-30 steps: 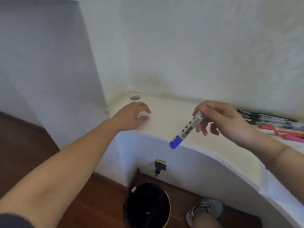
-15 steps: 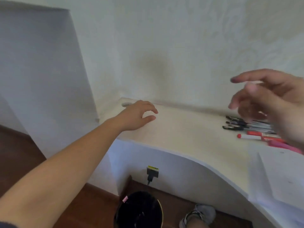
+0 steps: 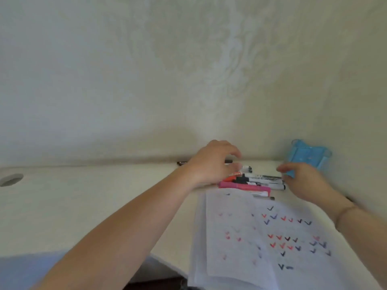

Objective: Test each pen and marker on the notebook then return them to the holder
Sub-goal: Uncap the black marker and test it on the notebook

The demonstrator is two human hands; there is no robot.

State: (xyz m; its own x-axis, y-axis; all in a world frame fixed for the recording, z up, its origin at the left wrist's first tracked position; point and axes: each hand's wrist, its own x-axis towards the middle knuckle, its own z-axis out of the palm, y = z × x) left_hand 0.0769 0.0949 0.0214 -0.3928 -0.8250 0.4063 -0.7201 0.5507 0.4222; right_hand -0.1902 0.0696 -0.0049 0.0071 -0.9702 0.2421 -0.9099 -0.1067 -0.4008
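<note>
Several pens and markers [image 3: 257, 183] lie in a pile on the white desk [image 3: 104, 195] near the wall; a pink one is at the front, with white, red and black ones behind it. My left hand [image 3: 213, 164] arches over the pile's left end with curved fingers, and no pen is visibly gripped. At the pile's right end, my right hand [image 3: 303, 181] is relaxed with its fingers pointing left and holds nothing. The blue holder [image 3: 307, 155] leans against the wall just behind my right hand. The open notebook [image 3: 272, 237], covered with red, blue and black check marks, lies in front of the pile.
A round cable hole [image 3: 10, 180] sits at the desk's far left. The patterned wall runs close behind the pens. The desk's curved front edge passes under my left forearm.
The view swung right to the pens and notebook. My right hand no longer holds the blue marker and came down to the pile. My left hand moved from the desk's left corner to the pile.
</note>
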